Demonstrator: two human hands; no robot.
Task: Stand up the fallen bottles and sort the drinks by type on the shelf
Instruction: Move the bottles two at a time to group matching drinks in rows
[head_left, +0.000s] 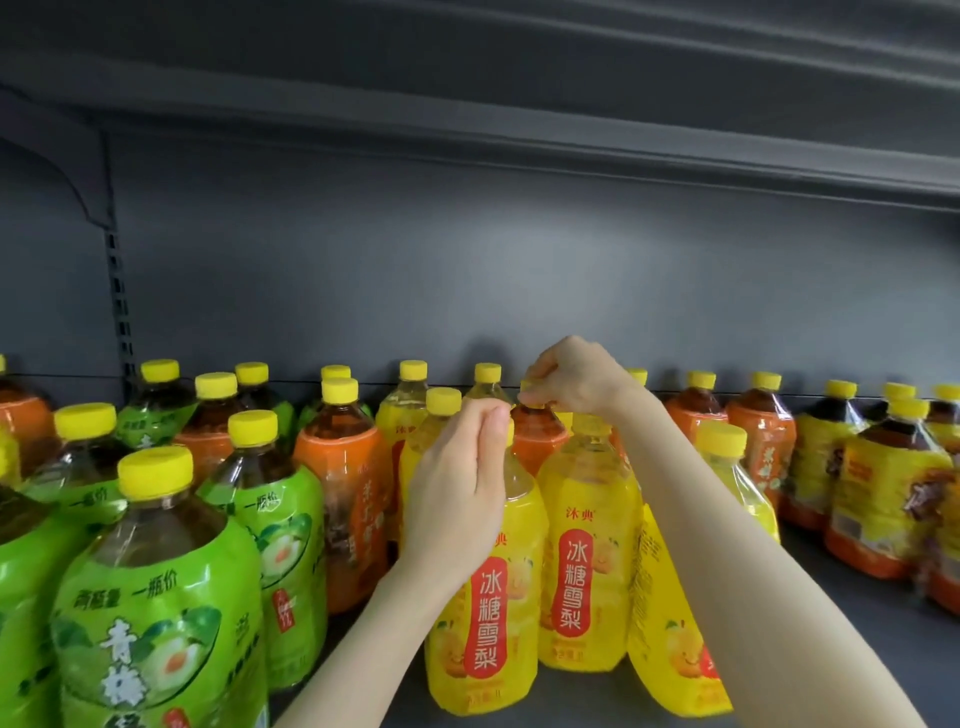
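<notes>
Two hands work one mixed cluster: the right hand (566, 384) pinches an orange-labelled bottle (537, 439) by its top, closed tight on it, probably to lift it from among the pear drinks (587, 545). Just in front of that pinch the left hand (457, 467) lies against the neck of a yellow bottle (488, 597), likely steadying it; whether it clasps, I cannot tell.

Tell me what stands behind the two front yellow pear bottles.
An orange-label bottle stands there; the right hand pinches its cap. The yellow bottles cover its lower body.
</notes>
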